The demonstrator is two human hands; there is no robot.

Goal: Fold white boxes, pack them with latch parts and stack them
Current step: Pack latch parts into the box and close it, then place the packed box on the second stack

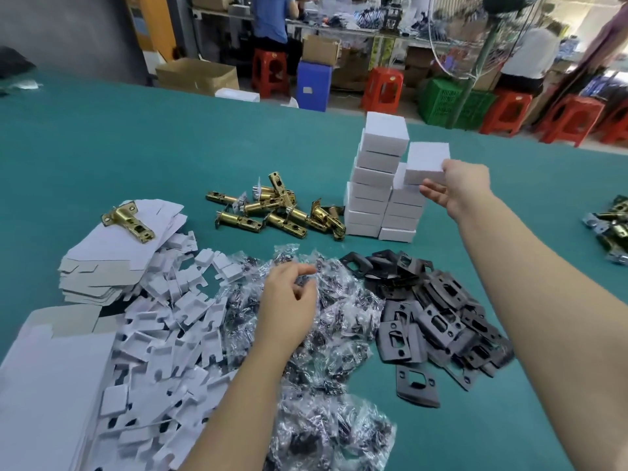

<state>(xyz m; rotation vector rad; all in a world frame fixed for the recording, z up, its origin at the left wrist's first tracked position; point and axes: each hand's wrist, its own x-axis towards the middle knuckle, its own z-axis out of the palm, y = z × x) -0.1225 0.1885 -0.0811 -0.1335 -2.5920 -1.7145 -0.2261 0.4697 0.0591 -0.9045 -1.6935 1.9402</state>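
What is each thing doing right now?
right hand: holds a closed white box over the shorter stack
box stacks: two, upright
left hand: fingers curled on screw bags
flat boxes: unfolded, piled
brass latches: loose heap

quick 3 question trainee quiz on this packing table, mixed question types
1. True or false: the right hand holds a closed white cardboard box beside the stacked white boxes.
2. The left hand is over: A) black metal strike plates B) clear plastic bags of small dark parts C) brass latch bolts.
3. What lies on the flat white box blanks?

Key: 1 true; 2 B; 3 one brass latch bolt.
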